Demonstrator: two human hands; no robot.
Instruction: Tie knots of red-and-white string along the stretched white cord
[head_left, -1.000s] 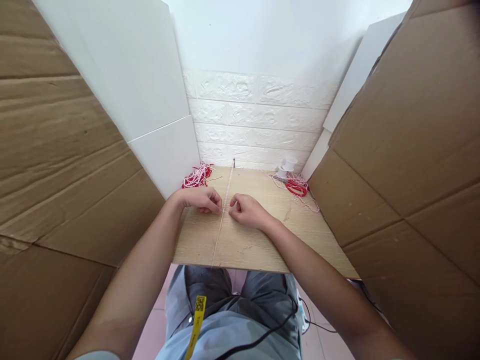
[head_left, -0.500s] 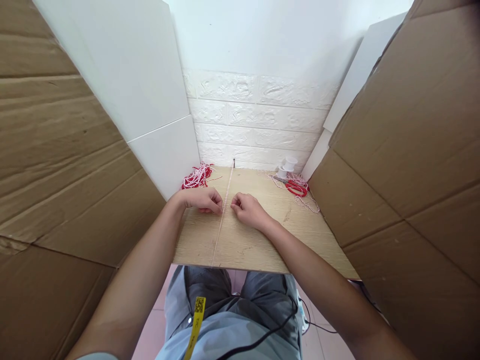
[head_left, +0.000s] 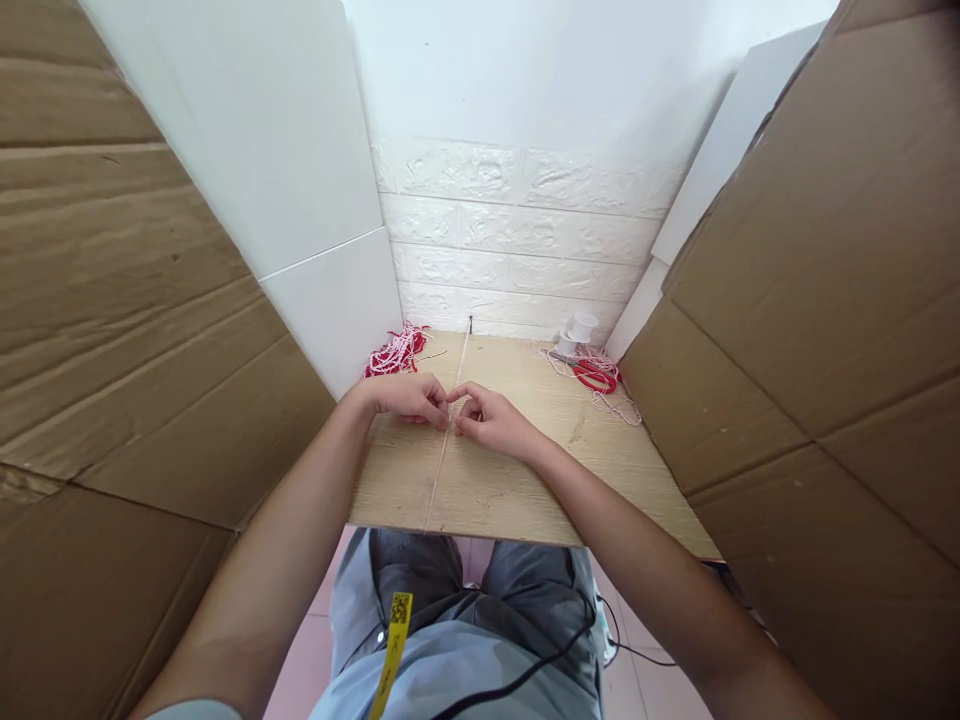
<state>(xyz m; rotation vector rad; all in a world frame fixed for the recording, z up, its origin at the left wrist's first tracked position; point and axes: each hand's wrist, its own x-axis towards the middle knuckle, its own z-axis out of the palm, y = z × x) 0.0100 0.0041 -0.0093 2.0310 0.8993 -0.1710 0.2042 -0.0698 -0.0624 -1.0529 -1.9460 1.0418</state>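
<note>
A pale pink-white cord [head_left: 438,472] runs over the wooden board [head_left: 517,500] from a small dark hook [head_left: 470,322] at the wall to the board's front edge. My left hand [head_left: 421,398] pinches the cord near mid-length, thumb against fingers. Just right of it is my right hand [head_left: 484,415], its index finger stretched to the cord beside my left fingertips and its thumb held apart from that finger. Whether a thin strand lies between the right fingers is too small to tell.
Red and pink-white cords [head_left: 397,352] lie in a heap at the back left. Red-handled scissors [head_left: 596,376], white spools [head_left: 580,328] and loose pink cord are at the back right. Cardboard panels [head_left: 810,300] stand on both sides.
My right hand has moved slightly left to the cord, and its index finger has stretched out from a pinch. My left hand stays nearly in place on the cord.
</note>
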